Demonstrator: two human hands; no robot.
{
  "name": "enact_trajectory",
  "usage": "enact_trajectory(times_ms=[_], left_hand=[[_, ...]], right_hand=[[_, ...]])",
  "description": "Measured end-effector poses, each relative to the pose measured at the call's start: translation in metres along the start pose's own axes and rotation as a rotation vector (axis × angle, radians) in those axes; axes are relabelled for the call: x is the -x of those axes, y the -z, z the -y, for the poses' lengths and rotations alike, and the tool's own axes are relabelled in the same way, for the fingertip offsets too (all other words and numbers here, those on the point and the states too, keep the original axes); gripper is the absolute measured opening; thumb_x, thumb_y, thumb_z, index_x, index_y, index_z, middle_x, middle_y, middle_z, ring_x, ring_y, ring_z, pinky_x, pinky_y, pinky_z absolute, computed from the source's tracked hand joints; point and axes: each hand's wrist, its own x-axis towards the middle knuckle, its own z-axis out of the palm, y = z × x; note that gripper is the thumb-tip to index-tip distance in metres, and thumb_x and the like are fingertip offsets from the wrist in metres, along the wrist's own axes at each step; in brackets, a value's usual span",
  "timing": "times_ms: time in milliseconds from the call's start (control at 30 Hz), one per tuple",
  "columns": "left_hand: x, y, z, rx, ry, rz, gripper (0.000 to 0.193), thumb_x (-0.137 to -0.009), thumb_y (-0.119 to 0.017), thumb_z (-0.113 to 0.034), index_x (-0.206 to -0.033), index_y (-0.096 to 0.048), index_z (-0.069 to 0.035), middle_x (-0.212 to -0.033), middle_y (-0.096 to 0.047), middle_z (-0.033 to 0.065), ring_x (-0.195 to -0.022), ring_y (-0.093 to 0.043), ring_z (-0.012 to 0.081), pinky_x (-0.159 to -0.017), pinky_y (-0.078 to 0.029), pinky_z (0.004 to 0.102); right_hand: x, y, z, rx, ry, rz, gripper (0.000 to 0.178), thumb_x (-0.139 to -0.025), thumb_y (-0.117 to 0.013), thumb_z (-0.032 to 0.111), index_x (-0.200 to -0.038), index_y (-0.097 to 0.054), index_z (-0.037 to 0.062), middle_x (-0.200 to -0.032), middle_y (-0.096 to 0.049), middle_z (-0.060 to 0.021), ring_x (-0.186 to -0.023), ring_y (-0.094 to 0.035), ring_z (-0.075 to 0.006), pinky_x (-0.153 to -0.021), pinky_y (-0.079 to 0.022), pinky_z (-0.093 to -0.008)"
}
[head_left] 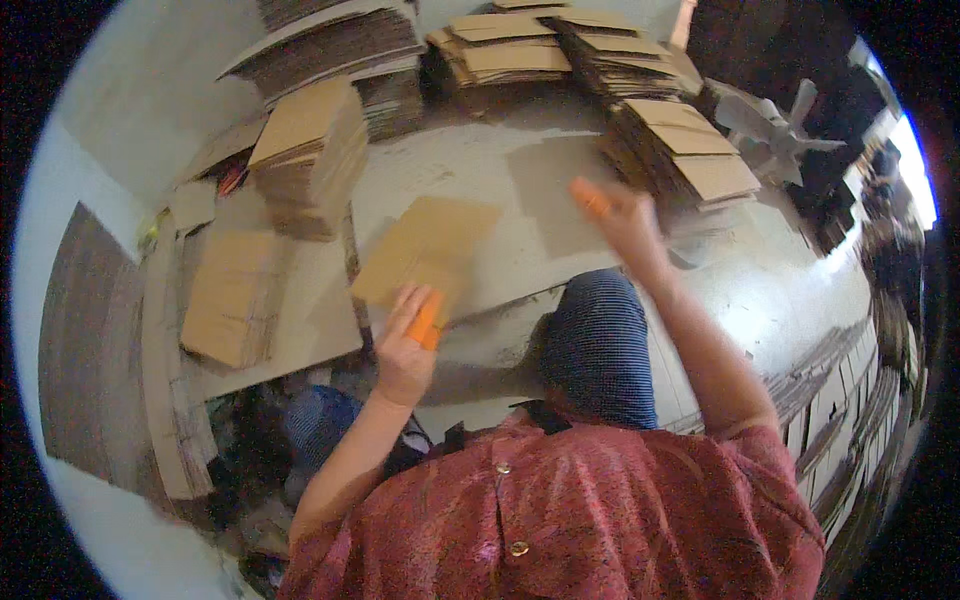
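Note:
My left hand (405, 350) is closed on the near corner of a flat brown cardboard piece (430, 245) above a pale work surface (410, 165). The cardboard is blurred, and whether it is one sheet or more I cannot tell. Over to the right, my right hand (628, 222) is raised above the surface, near a stack of cardboard, and smeared by motion. Nothing is plainly visible in its fingers. Both hands carry orange coverings on some fingers: one covering (427, 320) is on the left hand, another (590, 197) on the right.
Cardboard stacks (310, 145) rise at the back left, with more stacks (510, 50) at the far edge and one (690, 150) at the back right. A smaller cardboard pile (230, 295) lies left. Beyond the right stack is a grey fan (785, 130). My knee (600, 340) adjoins the near edge.

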Motion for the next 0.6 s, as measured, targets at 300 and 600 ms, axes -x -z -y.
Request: enact_trajectory(times_ms=[300,600], left_hand=[[-0.004,0.054,0.022,0.055,-0.183,0.242,0.046,-0.072,-0.069,-0.025,-0.109,-0.056,-0.001,-0.116,-0.053,0.0147,-0.111,-0.047,0.0345,-0.097,-0.036,0.0415],[-0.024,0.149,0.198,-0.822,0.893,0.61,0.067,-0.08,-0.054,-0.047,-0.126,-0.036,-0.003,-0.114,-0.053,0.0193,-0.104,-0.051,0.0333,-0.088,-0.04,0.0437]], right_hand=[[0.033,-0.101,0.059,-0.782,-0.369,-0.146,0.017,-0.084,-0.056,0.012,-0.093,-0.06,-0.0021,-0.082,-0.064,-0.0068,-0.075,-0.06,-0.0158,-0.065,-0.048,-0.0291],[0.038,-0.1,0.028,0.2,0.031,0.011,0.022,-0.08,-0.063,0.014,-0.071,-0.058,-0.0048,-0.059,-0.053,-0.0083,-0.057,-0.043,-0.0089,-0.048,-0.037,-0.0302]])
